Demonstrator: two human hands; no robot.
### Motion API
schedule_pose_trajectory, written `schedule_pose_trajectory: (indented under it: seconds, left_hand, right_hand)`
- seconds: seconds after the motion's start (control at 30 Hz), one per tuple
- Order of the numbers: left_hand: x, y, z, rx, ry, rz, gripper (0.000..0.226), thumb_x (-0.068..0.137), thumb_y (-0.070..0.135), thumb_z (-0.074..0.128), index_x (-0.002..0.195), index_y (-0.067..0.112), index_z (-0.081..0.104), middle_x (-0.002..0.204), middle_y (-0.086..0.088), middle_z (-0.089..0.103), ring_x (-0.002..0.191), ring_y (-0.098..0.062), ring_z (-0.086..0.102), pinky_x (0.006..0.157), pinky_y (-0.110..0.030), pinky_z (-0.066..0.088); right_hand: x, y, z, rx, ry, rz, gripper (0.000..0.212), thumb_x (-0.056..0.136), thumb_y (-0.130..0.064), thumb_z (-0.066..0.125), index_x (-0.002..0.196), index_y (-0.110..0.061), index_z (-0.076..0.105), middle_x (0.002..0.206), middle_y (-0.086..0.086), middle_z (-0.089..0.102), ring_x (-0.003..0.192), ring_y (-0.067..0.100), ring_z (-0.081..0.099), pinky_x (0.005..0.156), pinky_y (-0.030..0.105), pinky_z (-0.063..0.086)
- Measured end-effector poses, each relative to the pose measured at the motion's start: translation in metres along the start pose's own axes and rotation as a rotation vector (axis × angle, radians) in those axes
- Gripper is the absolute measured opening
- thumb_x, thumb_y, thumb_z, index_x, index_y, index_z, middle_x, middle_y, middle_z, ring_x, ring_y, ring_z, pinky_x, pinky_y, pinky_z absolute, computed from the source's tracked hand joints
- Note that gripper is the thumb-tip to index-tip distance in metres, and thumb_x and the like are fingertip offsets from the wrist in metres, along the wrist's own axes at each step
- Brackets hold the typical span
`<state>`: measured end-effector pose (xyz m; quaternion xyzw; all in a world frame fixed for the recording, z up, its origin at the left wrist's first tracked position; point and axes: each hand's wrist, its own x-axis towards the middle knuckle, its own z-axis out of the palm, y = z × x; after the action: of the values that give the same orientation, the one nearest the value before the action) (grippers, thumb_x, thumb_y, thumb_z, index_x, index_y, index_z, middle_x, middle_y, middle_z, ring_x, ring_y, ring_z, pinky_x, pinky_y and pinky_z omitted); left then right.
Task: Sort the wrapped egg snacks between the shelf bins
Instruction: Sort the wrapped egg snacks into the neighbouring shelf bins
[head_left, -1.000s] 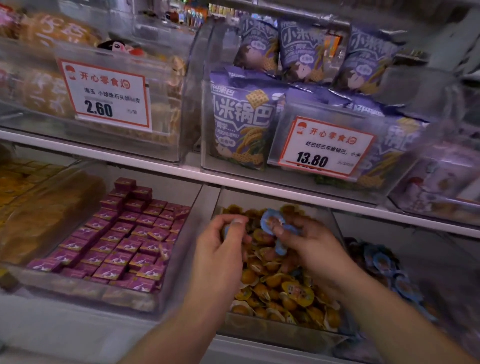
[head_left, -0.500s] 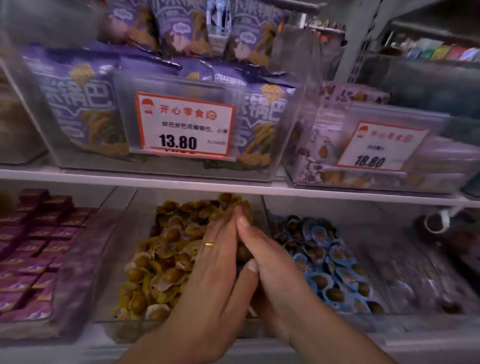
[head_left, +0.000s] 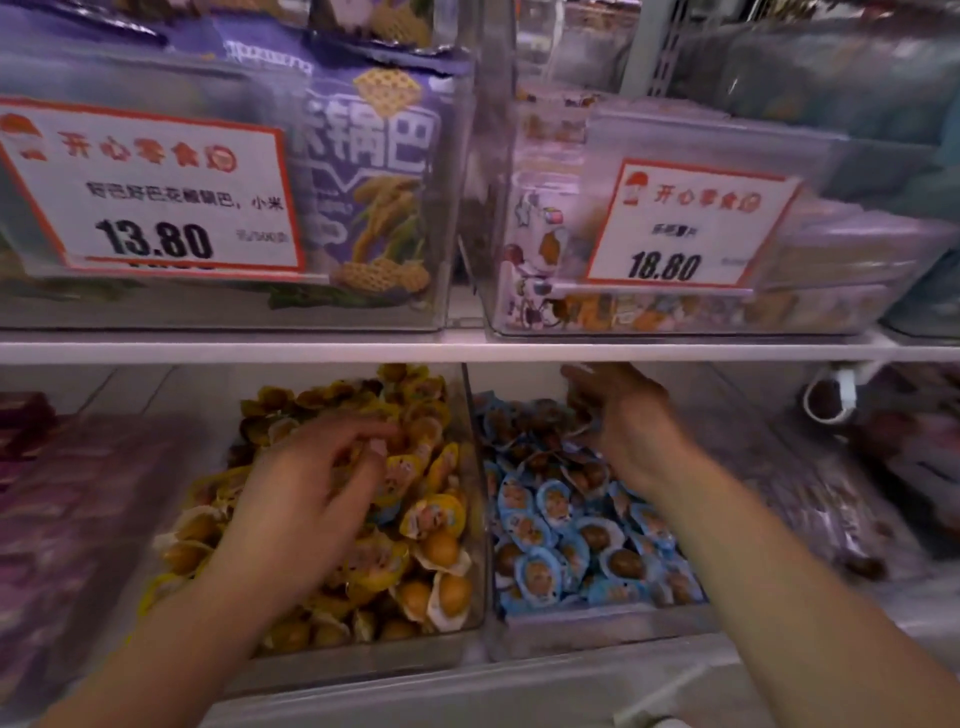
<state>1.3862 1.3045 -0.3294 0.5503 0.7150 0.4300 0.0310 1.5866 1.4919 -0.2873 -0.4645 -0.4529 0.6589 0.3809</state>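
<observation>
Two clear bins sit side by side on the lower shelf. The left bin (head_left: 363, 657) holds a pile of yellow-wrapped egg snacks (head_left: 439, 553). The right bin (head_left: 597, 636) holds blue-wrapped egg snacks (head_left: 540, 525). My left hand (head_left: 306, 493) is down on the yellow pile with its fingers curled and fingertips close to the thumb; motion blur hides whether it pinches a packet. My right hand (head_left: 634, 431) hovers over the back of the blue pile, fingers loosely spread, nothing seen in it.
A clear divider wall (head_left: 475, 467) separates the two bins. The upper shelf edge (head_left: 467, 347) runs just above my hands, carrying bins with price tags 13.80 (head_left: 156, 239) and 18.80 (head_left: 665, 265). Purple packets (head_left: 26, 415) lie far left; a further clear bin (head_left: 810, 509) stands right.
My hands were pressed together over the yellow bin; they have parted. The right hand moved right over the blue bin, the left stayed on the yellow pile. The view shifted right and closer.
</observation>
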Motion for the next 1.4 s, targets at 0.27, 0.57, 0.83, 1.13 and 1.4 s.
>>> schedule_pose_trajectory:
  seconds: [0.27,0.57,0.83,1.13,1.4]
  left_hand:
    - [-0.012,-0.02,-0.069,0.328,0.114,0.112,0.028,0.09,0.03,0.048,0.099,0.022,0.074,0.097,0.007,0.071,0.093,-0.014,0.063,0.094,-0.048,0.049]
    - [-0.057,-0.027,-0.083,0.432,-0.161,0.281,0.026,0.091,0.027,0.049,0.105,0.025,0.071,0.109,0.009,0.067,0.103,-0.014,0.063,0.102,-0.042,0.046]
    - [-0.039,-0.022,-0.029,0.404,-0.361,0.166,0.055,0.094,0.058,0.031,0.14,0.029,0.042,0.161,0.008,0.022,0.151,-0.018,0.011,0.121,-0.044,0.02]
    - [-0.018,-0.038,-0.037,0.686,-0.27,0.076,0.046,0.088,0.047,0.033,0.086,0.023,0.072,0.099,0.004,0.066,0.103,-0.023,0.06,0.087,-0.042,0.041]
    - [-0.049,-0.031,-0.055,0.367,-0.222,-0.093,0.045,0.078,0.057,0.03,0.105,0.038,0.06,0.101,0.021,0.062,0.099,-0.001,0.056,0.097,-0.028,0.036]
  right_hand:
    - [0.009,0.005,0.009,-0.439,0.082,-0.309,0.026,0.098,-0.022,0.054,0.08,-0.016,0.072,0.082,-0.005,0.075,0.087,0.008,0.07,0.09,0.031,0.052]
    - [-0.074,0.047,0.103,-1.4,-0.605,-0.924,0.025,0.086,-0.027,0.046,0.1,-0.028,0.067,0.1,-0.009,0.066,0.095,0.012,0.06,0.08,0.028,0.051]
    - [-0.063,0.067,0.114,-1.759,-0.545,-0.862,0.051,0.083,-0.034,0.061,0.132,-0.026,0.052,0.128,-0.003,0.054,0.121,0.021,0.048,0.095,0.034,0.043]
    - [-0.054,0.062,0.121,-1.672,-0.449,-0.75,0.02,0.094,-0.028,0.054,0.11,-0.024,0.064,0.11,0.0,0.061,0.103,0.023,0.061,0.077,0.028,0.046]
    - [-0.054,0.044,0.118,-1.274,-0.389,-0.706,0.02,0.093,-0.022,0.052,0.092,-0.031,0.07,0.082,-0.008,0.067,0.072,0.006,0.062,0.06,0.018,0.047]
